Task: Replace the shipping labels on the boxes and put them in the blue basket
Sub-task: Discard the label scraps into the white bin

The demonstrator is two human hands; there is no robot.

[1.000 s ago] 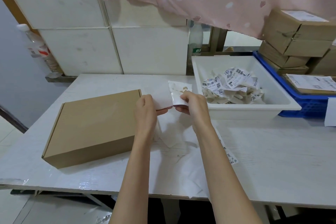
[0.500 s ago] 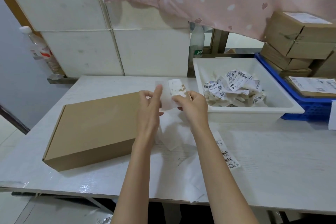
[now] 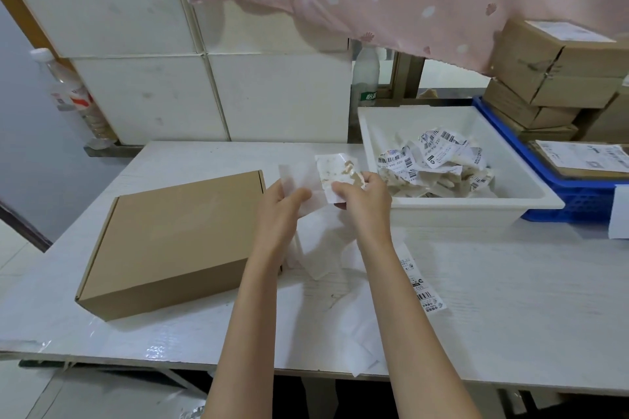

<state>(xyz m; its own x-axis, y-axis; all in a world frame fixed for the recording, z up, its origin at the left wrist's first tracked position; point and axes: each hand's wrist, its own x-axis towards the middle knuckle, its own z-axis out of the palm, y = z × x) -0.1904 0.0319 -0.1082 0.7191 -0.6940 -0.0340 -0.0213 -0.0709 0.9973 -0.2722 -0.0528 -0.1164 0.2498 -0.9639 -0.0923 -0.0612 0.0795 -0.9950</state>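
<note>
Label removal, disposal stage. The left hand pinches a thin translucent sheet of backing paper between thumb and fingers, while the right hand grips the torn old label, whose upturned adhesive face carries brown flecks of cardboard. Both hands hover just right of the flat cardboard box, which lies on the white table with its top bare of any label. Right of the box, and just beyond the right hand, stands the white bin holding crumpled barcode labels; further right of the box sits the blue basket, already holding a labelled box, with more stacked boxes behind it. A printed label strip and loose backing sheets lie on the table right of the box, partly under the forearms. By judgement, the old label is off and not yet discarded; the next move calls for dropping it into the white bin, then taking a fresh label, pressing it flat on the box top, and carrying the box to the basket.
</note>
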